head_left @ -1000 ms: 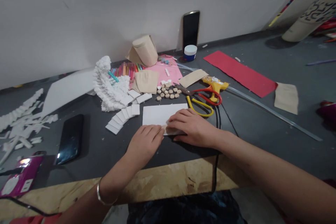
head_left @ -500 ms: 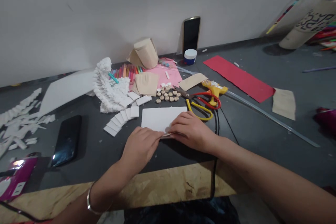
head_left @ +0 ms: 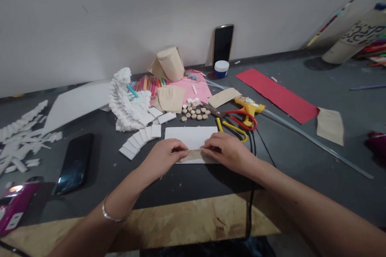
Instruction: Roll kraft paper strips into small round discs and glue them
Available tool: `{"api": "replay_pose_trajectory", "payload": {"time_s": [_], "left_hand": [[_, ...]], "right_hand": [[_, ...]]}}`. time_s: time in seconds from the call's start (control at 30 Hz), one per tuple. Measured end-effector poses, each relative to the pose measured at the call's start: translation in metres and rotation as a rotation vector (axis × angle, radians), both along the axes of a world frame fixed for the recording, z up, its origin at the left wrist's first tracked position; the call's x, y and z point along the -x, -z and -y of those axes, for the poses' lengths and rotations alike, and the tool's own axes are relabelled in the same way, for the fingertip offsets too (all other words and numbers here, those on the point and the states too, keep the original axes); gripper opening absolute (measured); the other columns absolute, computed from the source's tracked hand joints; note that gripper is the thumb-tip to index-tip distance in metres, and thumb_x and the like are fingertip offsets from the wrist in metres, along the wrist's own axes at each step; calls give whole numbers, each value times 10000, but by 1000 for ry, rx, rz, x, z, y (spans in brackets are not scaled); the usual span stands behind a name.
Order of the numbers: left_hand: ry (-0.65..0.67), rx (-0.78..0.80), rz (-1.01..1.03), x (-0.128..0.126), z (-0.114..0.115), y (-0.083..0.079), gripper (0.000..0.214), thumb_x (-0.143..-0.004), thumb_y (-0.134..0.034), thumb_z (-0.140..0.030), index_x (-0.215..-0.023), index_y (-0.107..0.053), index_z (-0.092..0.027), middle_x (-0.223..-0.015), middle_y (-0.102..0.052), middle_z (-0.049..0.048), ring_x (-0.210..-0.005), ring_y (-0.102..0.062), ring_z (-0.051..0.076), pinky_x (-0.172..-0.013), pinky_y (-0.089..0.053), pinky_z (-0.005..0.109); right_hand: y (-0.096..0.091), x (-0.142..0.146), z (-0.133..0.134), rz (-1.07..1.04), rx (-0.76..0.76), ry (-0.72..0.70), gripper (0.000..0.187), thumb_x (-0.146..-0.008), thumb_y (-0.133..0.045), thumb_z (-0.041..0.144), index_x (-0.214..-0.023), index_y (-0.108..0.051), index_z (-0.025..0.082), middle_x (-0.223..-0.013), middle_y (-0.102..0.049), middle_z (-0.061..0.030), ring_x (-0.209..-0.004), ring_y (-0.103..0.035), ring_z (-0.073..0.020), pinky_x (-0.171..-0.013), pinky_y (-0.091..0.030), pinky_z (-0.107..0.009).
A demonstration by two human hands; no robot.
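A narrow beige paper strip [head_left: 194,154] stretches between my two hands, low over a white card [head_left: 191,134] on the dark table. My left hand [head_left: 165,153] pinches the strip's left end with thumb and fingers. At the other end, my right hand [head_left: 227,150] grips it the same way. Past the card lie several small beige rolled pieces [head_left: 194,112]. Red-and-yellow-handled scissors [head_left: 232,118] rest just beyond my right hand, by a yellow glue gun [head_left: 249,108]. Small white rectangles [head_left: 140,140] are fanned out beyond my left hand.
A black phone [head_left: 75,162] lies at left, near white paper scraps [head_left: 18,148]. At the back stand a beige paper roll [head_left: 170,64], a blue jar [head_left: 221,69] and an upright phone [head_left: 223,44]. Red paper [head_left: 277,94] and a long glue stick [head_left: 316,144] lie at right.
My hands have moved apart along the beige strip, so its middle now shows between them. Before, they were close together at the card's near edge. The whole view has shifted slightly.
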State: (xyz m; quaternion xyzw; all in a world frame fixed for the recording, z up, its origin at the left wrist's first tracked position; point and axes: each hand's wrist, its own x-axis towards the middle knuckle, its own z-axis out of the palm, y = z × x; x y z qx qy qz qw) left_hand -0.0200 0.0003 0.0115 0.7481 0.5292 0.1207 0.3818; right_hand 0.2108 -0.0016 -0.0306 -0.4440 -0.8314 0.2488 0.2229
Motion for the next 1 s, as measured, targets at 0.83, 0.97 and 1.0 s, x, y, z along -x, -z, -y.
{"api": "replay_pose_trajectory", "payload": {"time_s": [0.83,0.97,1.0], "left_hand": [[365,-1014,-346,17,16,31,107,-922,-546,-135,-942,-646,-167,-867,-685,25,-821,-571,183,-766,-369,348],[281,-838,-285,19,19,37,110,-940,-531,-180,-935,-640,-184,-855,-674,14,-813,-567,181,-750,-358,346],[255,-800,-265,19,19,37,111,-943,-529,-189,-941,-640,-188,-860,-672,14,-818,-568,181,-748,-357,345]], "right_hand": [[-5,-6,-3,136,-430,-138,163,-927,-556,194,-874,-711,195,-808,-654,-54,-754,-529,-193,-703,-388,-321],[-5,-7,-1,161,-394,-202,203,-957,-523,245,-863,-697,201,-775,-649,-37,-753,-548,-188,-701,-363,-321],[-4,-7,-1,153,-383,-205,216,-962,-515,254,-854,-694,201,-776,-649,-37,-755,-549,-188,-702,-362,-321]]}}
